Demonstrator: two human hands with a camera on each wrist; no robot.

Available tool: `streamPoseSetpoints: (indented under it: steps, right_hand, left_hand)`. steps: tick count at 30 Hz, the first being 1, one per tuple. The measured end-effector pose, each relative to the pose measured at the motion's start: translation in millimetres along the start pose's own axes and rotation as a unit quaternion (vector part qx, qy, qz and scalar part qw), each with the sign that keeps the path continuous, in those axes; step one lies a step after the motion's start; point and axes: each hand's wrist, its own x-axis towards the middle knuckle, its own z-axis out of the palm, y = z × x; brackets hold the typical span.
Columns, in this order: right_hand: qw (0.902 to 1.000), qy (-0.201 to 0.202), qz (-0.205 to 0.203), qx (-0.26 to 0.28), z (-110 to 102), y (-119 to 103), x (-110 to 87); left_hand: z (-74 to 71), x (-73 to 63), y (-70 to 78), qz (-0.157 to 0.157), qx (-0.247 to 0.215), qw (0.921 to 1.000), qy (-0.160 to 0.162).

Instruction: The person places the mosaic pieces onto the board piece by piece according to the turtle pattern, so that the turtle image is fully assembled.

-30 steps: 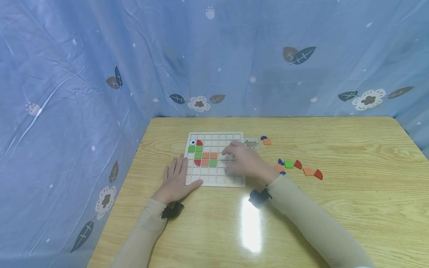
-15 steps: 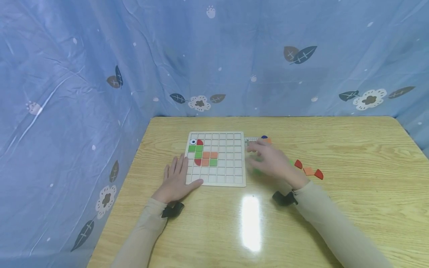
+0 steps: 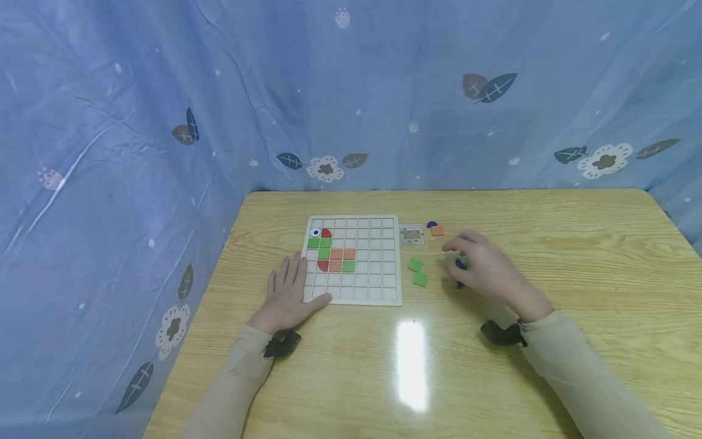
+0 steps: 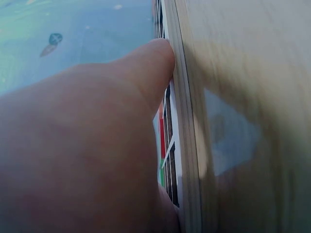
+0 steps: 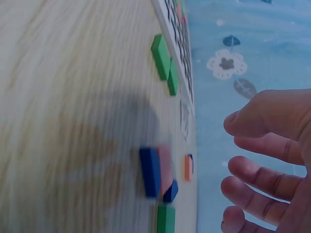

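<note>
My left hand [image 3: 285,296] rests with spread fingers along the lower left edge of a white grid board [image 3: 378,262], its thumb on the near rim. Coloured tiles form a bent shape on the board: a round eye tile [image 3: 315,233], red rounded pieces [image 3: 326,233], green squares [image 3: 325,242] and orange squares [image 3: 336,266]. Off to the right, my right hand [image 3: 485,268] hovers above loose pieces, fingers loosely bent. The right wrist view shows nothing between its fingers, with a blue piece [image 5: 150,172], an orange square [image 5: 165,170] and a green piece [image 5: 165,219] on the table.
Two green squares [image 3: 420,279] lie between the board and my right hand. A small picture card [image 3: 411,234] touches the board's right side, with an orange square [image 3: 437,231] and a blue half-round piece [image 3: 432,224] beyond it. A blue curtain [image 3: 351,110] hangs behind the table.
My right hand has moved right from over the board, past the card, to the loose pieces. The two green squares now show, while red and orange pieces are hidden beneath it. My left hand stays put.
</note>
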Motion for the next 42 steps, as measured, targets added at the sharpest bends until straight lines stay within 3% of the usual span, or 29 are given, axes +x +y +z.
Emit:
streamPoseSetpoints:
  steps: [15,42]
  right_hand:
    - [0.9996,-0.025,0.01,-0.012,-4.6,19.5,-19.4]
    - [0.9989,-0.038,0.019,-0.019,2.3,30.5,-20.7]
  left_hand:
    - [-2.1,-0.4,1.3,-0.002,-0.004,1.0,-0.005]
    - [-2.8,-1.3,3.2,-0.002,0.002,1.0,-0.004]
